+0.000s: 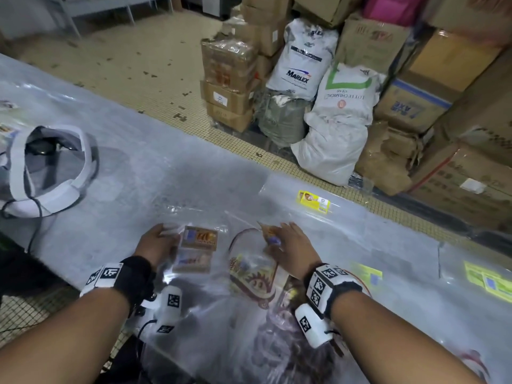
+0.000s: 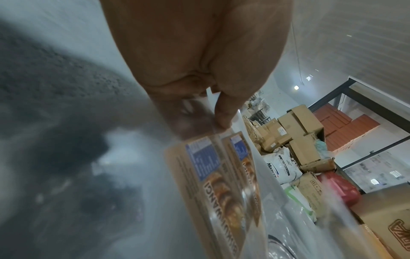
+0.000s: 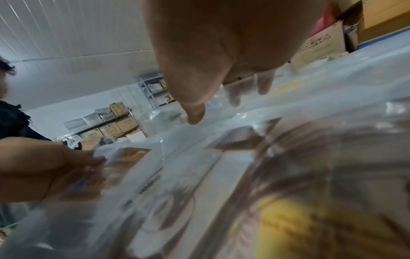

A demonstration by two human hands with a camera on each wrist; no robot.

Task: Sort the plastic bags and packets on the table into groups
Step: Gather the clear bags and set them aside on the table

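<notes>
My left hand pinches the clear edge of a stack of brown-labelled bags between thumb and fingers; the left wrist view shows that hand closed on the plastic above the brown-labelled bags. Just to the right, my right hand holds a clear bag with a small brown and blue label. In the right wrist view the thumb lies on top of the plastic and the fingers show hazily through it. Under this bag lie bags printed with a red sun.
A small yellow packet lies farther back on the plastic-covered table. Yellow-green printed bags sit at the right. A white headset with a cable rests at the left. Sacks and cartons stand on the floor beyond the table edge.
</notes>
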